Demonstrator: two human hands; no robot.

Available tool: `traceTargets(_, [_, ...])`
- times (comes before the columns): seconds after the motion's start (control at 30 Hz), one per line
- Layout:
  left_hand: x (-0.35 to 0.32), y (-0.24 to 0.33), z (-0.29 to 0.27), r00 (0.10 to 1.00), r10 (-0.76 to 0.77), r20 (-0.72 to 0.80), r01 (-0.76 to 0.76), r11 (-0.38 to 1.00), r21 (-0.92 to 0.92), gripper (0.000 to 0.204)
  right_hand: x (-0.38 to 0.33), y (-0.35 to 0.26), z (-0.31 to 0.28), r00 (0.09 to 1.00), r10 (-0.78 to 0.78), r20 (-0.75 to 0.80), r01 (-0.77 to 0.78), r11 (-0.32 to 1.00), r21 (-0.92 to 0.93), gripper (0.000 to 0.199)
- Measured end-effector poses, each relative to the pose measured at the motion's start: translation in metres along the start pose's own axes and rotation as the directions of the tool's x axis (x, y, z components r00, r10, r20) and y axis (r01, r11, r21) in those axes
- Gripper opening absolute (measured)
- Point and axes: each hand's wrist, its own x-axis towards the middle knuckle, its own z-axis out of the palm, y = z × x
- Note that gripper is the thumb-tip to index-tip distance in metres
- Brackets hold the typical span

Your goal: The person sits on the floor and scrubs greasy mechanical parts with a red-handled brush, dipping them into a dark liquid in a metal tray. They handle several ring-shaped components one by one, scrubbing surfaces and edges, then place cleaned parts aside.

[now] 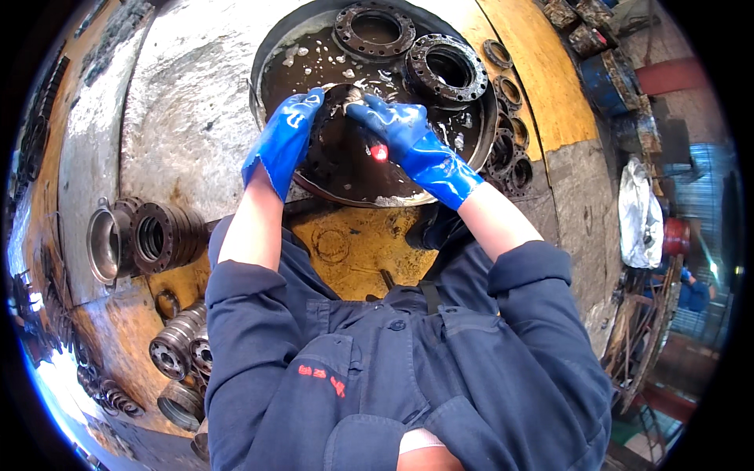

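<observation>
My left hand (287, 141), in a blue rubber glove, grips the left side of a dark, wet metal part (334, 100), its thumb side along the edge. The part looks round, but its lower portion blends into the murky liquid. My right hand (400, 133), gloved the same way, is closed around a brush (355, 99) with a pale tip against the part's upper edge. A red handle end (378, 152) shows below that hand. Both hands are over a wide round pan (259, 74) of dark liquid with foam. Two bolt-holed flanges, one dark (345, 35) and one wet (420, 64), sit at its far right.
Several metal rings (509, 90) lie right of the pan. Stacked flanges (153, 239) and a metal collar (100, 243) stand at left, with more cylinders (169, 353) below. A white sack (640, 212) is at far right. My legs straddle a yellow floor plate (345, 247).
</observation>
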Motion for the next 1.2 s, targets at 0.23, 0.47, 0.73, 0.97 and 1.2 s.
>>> traceTargets(0.23, [0.005,-0.005,0.003,0.999,-0.052,0.002,0.051,0.977,-0.205,0.052,-0.032,-0.012,0.044,0.634,0.65,0.419,-0.769,0.474,0.428,0.032])
traceTargets(0.47, [0.007,-0.019,-0.002,0.995,0.09,-0.033,-0.091,0.996,-0.017,0.053,-0.025,-0.049,-0.022,0.526,0.459,0.716,-0.766,-0.111,0.633,0.028])
traceTargets(0.73, [0.015,-0.036,-0.005,0.742,0.655,0.145,-0.56,0.486,0.67,0.037,-0.016,-0.041,0.038,0.393,0.245,0.886,-0.217,-0.912,0.349,0.016])
traceTargets(0.97, [0.013,-0.024,-0.004,0.898,0.438,0.044,-0.411,0.798,0.44,0.041,0.002,-0.024,0.021,0.261,0.417,0.87,0.207,-0.905,0.372,0.015])
traceTargets(1.2, [0.006,0.027,0.027,0.999,-0.046,0.014,0.044,0.994,0.099,0.044,-0.062,0.043,-0.027,0.468,0.649,0.6,-0.209,-0.579,0.788,0.033])
